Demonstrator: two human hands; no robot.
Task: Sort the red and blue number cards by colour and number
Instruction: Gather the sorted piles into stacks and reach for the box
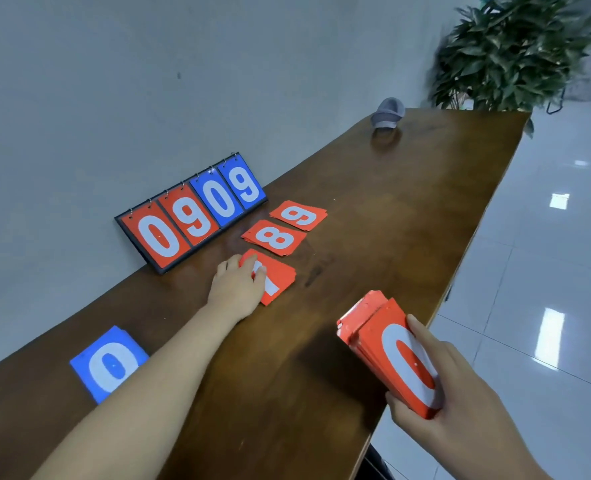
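Three small piles of red number cards lie in a row on the brown table (408, 202): a red 9 pile (299, 215), a red 8 pile (274, 238), and a nearer red pile (280, 277) whose number my hand partly hides. My left hand (238, 287) rests on that nearest pile, fingers on its top card. My right hand (457, 396) grips a thick stack of red cards (391, 348) with a 0 on top, held above the table's right edge. A blue 0 pile (110, 363) lies at the near left.
A flip scoreboard (192, 213) showing red 09 and blue 09 leans against the grey wall. A grey cap (387, 113) sits at the table's far end, with a potted plant (516, 50) behind it. Shiny tiled floor (547, 271) runs along the right.
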